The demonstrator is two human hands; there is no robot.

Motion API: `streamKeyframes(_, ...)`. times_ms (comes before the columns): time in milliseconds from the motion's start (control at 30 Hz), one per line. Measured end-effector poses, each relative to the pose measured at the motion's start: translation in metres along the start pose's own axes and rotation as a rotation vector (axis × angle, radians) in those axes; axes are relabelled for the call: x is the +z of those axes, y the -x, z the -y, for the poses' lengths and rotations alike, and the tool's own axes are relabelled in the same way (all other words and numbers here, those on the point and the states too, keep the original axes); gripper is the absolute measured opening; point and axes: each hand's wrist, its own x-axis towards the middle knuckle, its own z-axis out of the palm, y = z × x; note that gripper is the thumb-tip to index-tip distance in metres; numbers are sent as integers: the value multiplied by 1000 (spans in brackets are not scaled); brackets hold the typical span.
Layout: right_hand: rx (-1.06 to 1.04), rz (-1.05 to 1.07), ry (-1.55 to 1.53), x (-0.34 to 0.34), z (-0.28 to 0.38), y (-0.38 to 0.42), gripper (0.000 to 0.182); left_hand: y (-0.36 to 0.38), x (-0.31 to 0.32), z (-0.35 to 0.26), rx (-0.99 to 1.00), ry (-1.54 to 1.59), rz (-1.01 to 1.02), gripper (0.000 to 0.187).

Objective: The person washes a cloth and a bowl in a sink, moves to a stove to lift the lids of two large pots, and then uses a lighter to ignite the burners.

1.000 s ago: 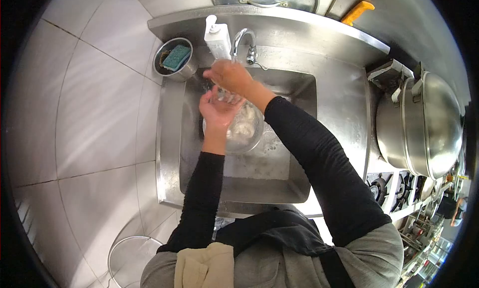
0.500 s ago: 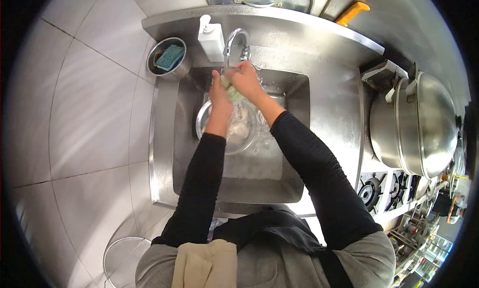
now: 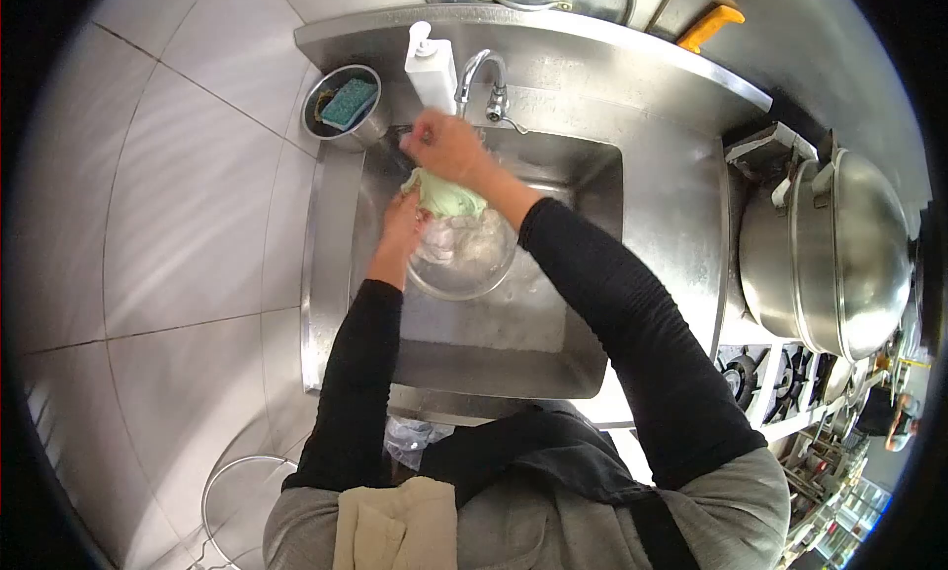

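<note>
A clear bowl [image 3: 462, 292] sits in the steel sink, with pale, whitish lumps [image 3: 456, 242] in it. Over its far side lies a crumpled, pale green, thin sheet [image 3: 449, 197]. My left hand [image 3: 401, 227] is at the bowl's left rim, its fingers closed on the sheet's near left edge. Just beyond the sheet, in front of the faucet [image 3: 481, 72], my right hand [image 3: 449, 148] is raised with fingers curled together and blurred. I cannot tell what the right fingers hold.
A white pump bottle [image 3: 432, 75] stands left of the faucet. A metal pot [image 3: 365, 131] with a green sponge [image 3: 350, 103] is at the sink's back left corner. Large steel pots [image 3: 825, 254] and stove burners [image 3: 741, 373] are on the right. An orange handle [image 3: 711, 27] shows behind.
My hands have moved apart: the left went down and left to the bowl's rim, the right moved left and up. The green sheet now spreads over the bowl's far side.
</note>
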Motion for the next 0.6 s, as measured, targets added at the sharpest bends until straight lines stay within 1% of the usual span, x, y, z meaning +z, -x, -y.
streamKeyframes(33, -4, 2, 6, 2, 4, 9, 27, 1, 8, 10, -155, 147, -82, 36)
streamKeyframes(67, -17, 38, -118, 6, 4, 18, 24, 21, 31, 1, -193, 353, 25, 40)
streamKeyframes(100, -27, 74, -244, 9, 3, 23, 22, 12, 33, 8, -190, 357, 31, 40)
streamKeyframes(133, 56, -54, -253, 8, -7, 30, 20, -5, 29, 23, -141, 422, 213, 40)
streamKeyframes(167, 137, -281, -298, 15, -43, 33, 20, -18, 29, 33, -91, 488, 393, 39)
streamKeyframes(200, 220, -505, -338, 22, -88, 36, 22, -22, 44, 31, -3, 15, 206, 44)
streamKeyframes(233, 564, -605, -476, 15, -122, 43, 26, -18, 59, 22, -5, 22, 202, 44)
streamKeyframes(267, 911, -698, -609, 4, -143, 50, 31, -11, 75, 8, 253, -490, 141, 47)
streamKeyframes(300, 913, -695, -606, -6, -139, 62, 31, -8, 86, -1, 507, -1003, 71, 51)
streamKeyframes(333, 998, -575, -699, -20, -122, 76, 34, -11, 95, -4, 510, -1001, 73, 51)
streamKeyframes(367, 1075, -451, -788, -30, -114, 81, 38, -16, 105, -8, 534, -905, 94, 52)
streamKeyframes(400, 1070, -452, -783, -37, -106, 77, 38, -18, 112, -11, 554, -808, 114, 54)
streamKeyframes(433, 1041, -501, -946, -40, -102, 76, 41, -13, 119, -18, 553, -806, 116, 54)
streamKeyframes(467, 1004, -548, -1112, -42, -100, 73, 45, -8, 126, -29, 402, -852, 34, 51)
streamKeyframes(500, 997, -546, -1116, -47, -99, 65, 45, -3, 132, -41, 255, -895, -50, 49)
streamKeyframes(533, 795, -521, -1353, -51, -101, 53, 48, -10, 126, -39, 268, -822, 32, 48)
streamKeyframes(567, 583, -490, -1576, -55, -101, 45, 52, -16, 120, -36, 269, -826, 27, 48)
streamKeyframes(600, 575, -471, -1593, -59, -101, 42, 53, -22, 115, -31, 319, -785, 68, 47)
